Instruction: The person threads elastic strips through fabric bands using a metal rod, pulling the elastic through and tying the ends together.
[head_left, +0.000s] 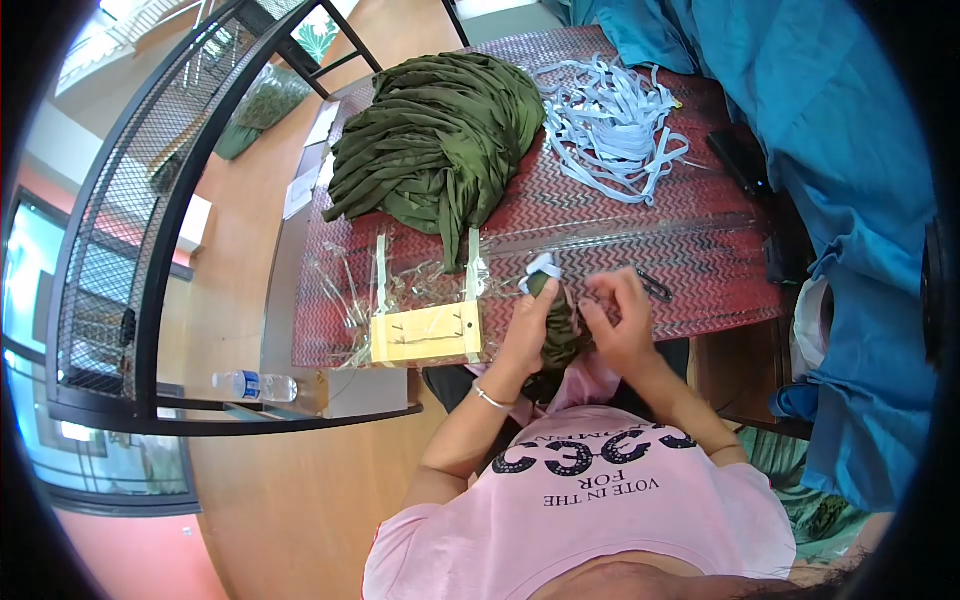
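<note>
Head view, its picture ringed by black corners. Far left, a black mesh-sided frame (125,200), cut off at the top. Next, a clear bottle (255,386), upright or lying, cannot tell. Then, at the near edge of a red patterned mat (700,275), a yellow block (426,340), with shiny clear plastic around it, hard to make out through glare. Behind it, a large pile of dark green cloth (430,140). At centre, left hand (526,332) closed around a gathered green cloth (563,335), white strip (541,265) at its far end, lower end partly hidden near the lap. Farther back, tangled pale blue strips (615,125). Right of the gathered cloth, right hand (622,315), fingers curled, thumb and forefinger close together; cannot tell pinch from bare touch. Just beside, a small dark tool (656,286). Far right, blue fabric (840,200), cut off.
</note>
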